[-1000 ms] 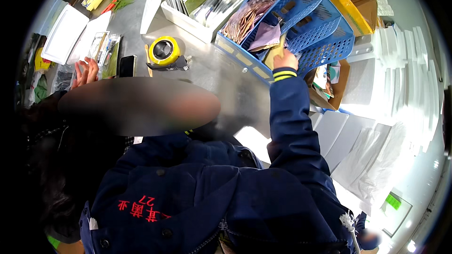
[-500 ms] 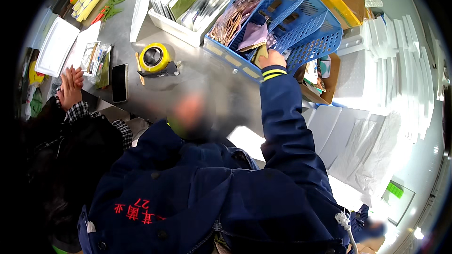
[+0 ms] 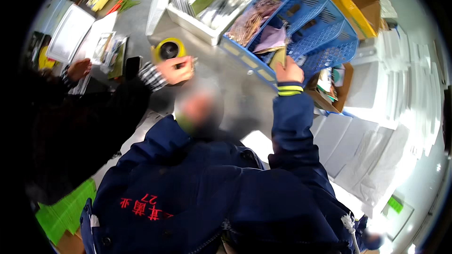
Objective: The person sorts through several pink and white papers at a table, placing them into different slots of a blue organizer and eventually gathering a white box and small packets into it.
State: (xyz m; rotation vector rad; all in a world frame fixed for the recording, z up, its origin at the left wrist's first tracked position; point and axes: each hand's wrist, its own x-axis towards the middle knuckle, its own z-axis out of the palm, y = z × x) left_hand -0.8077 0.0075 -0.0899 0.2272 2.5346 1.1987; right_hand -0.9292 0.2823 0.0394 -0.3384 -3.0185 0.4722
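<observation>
At the front edge of the blue divided basket (image 3: 247,63), my right hand (image 3: 290,72) is closed on a flat yellowish packet (image 3: 278,57). The packet stands tilted at the basket's front compartment. Beside it, a purple-pink packet (image 3: 272,37) lies in the same compartment, and brownish patterned packets (image 3: 249,23) fill the one to its left. My left hand (image 3: 197,106) is over the table in front of my chest, smeared by blur, so its fingers cannot be made out. It is apart from the basket.
A co-worker's hand (image 3: 175,69) is at a yellow tape dispenser (image 3: 169,50) on my left. Behind stands a white box (image 3: 193,22) of sleeved cards. A phone (image 3: 133,66) lies farther left. Cardboard boxes (image 3: 346,84) and white foam sheets (image 3: 409,94) stand at the right.
The co-worker's hands have parted, and one has reached right to the tape dispenser. My right hand still grips the yellowish packet, which now stands more upright. The whole view has shifted slightly.
</observation>
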